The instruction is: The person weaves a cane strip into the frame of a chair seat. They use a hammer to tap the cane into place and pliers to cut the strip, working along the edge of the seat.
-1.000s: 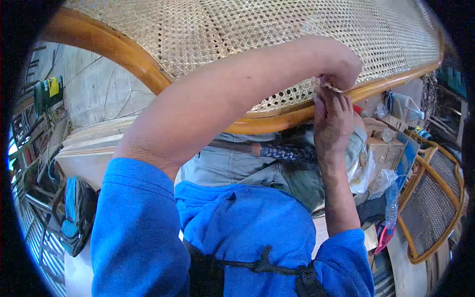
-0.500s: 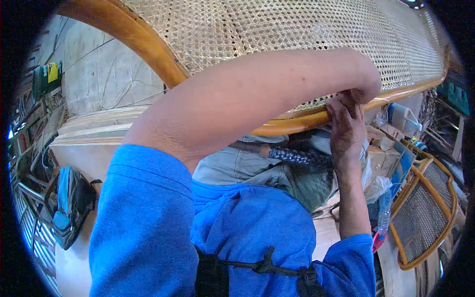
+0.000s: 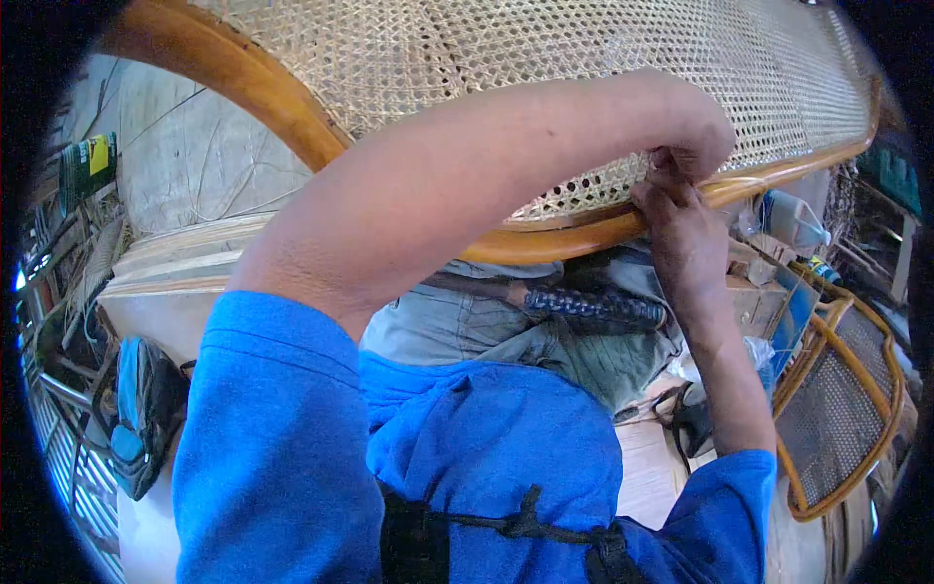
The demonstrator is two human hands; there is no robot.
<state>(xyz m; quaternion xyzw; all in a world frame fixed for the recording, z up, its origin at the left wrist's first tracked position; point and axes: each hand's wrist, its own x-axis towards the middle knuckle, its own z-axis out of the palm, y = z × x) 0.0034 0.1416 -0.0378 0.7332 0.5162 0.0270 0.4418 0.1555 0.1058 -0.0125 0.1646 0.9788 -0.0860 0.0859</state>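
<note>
Across the far side lies a large woven cane panel [image 3: 545, 49] set in a curved, varnished golden-brown rattan frame [image 3: 564, 241]. My left arm reaches across to the right over the panel. My left hand [image 3: 705, 141] bends down at the near rail, its fingers closed. Just below it my right hand [image 3: 686, 238] comes up to the same rail, fingertips pinched together and meeting the left fingers. What they pinch is too small and hidden to make out. A tool with a dark braided handle [image 3: 595, 306] lies across my lap, under the rail.
At the right a smaller rattan frame with cane mesh [image 3: 846, 384] leans near a whitish plastic jug [image 3: 796, 222] and a clear plastic bag [image 3: 759, 352]. A blue and black backpack [image 3: 146, 419] sits at the left, below stacked plywood sheets [image 3: 185, 255].
My right hand has tilted, its wrist and elbow swinging out to the right. My left hand has lifted slightly, away from the rail. The view has shifted a little.
</note>
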